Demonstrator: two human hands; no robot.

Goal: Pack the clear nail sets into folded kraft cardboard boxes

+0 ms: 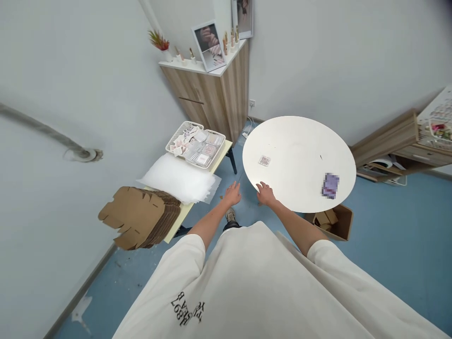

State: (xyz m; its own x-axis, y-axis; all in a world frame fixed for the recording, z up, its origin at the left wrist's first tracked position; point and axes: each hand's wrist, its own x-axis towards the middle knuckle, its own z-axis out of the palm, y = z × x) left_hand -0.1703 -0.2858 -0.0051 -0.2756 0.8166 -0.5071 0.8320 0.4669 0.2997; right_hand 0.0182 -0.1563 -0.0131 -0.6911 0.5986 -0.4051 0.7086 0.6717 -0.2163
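Observation:
My left hand (232, 193) hangs over the floor between the two tables, its fingers apart and nothing in it. By the near left edge of the round white table (296, 141) is my right hand (265, 193), fingers spread and holding nothing; whether it touches the rim I cannot tell. A small clear square case (264, 161) with pinkish contents lies on that table, a little beyond my right hand. Farther right on the tabletop sits a pixelated purple item (330, 185). To the left of my left hand, white packing sheets (176, 176) are stacked on a narrow yellow table (173, 228).
Two white baskets (214, 166) hold clear cases and cards. Flattened brown cardboard boxes (137, 216) pile at the near left. An open carton (344, 226) stands beneath the round table. A wooden cabinet (203, 94) fills the corner; a shelf unit (391, 141) is at right.

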